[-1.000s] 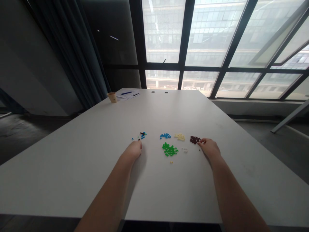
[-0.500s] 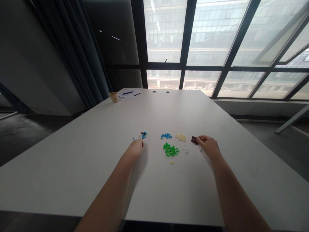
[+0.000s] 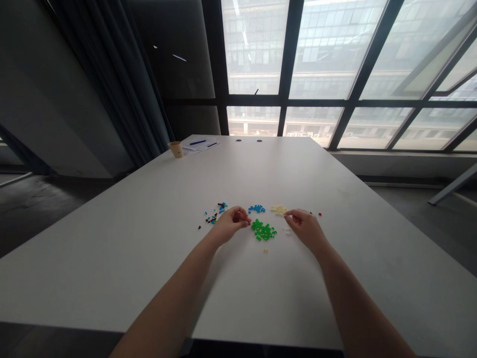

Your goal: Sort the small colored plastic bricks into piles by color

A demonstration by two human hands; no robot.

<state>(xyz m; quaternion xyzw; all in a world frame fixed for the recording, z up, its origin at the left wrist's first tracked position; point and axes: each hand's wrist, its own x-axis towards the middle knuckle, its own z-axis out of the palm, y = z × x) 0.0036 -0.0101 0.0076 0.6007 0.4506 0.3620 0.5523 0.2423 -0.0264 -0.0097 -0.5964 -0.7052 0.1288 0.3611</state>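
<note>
My left hand [image 3: 231,224] is curled with thumb and fingertips together, just left of a pile of green toy bricks [image 3: 263,230]. Whatever it may pinch is too small to make out. Past its fingers lies a group of blue bricks [image 3: 257,209]. My right hand [image 3: 306,229] has its fingertips closed at the right edge of the pale yellow bricks [image 3: 278,210]; anything between them is hidden. White bricks [image 3: 287,231] sit below those fingers. The dark brown pile is mostly covered by this hand.
Mixed blue, black and brown pieces [image 3: 212,219] are scattered left of my left hand. A red piece [image 3: 319,214] lies on the right, a yellow one [image 3: 266,250] nearer me. A paper cup [image 3: 176,149] and papers with pens [image 3: 201,144] stand far left on the white table [image 3: 276,171].
My left hand has moved right toward the green pile, uncovering scattered pieces. My right hand has shifted left from the brown pile to the pale yellow one, and a red piece now shows.
</note>
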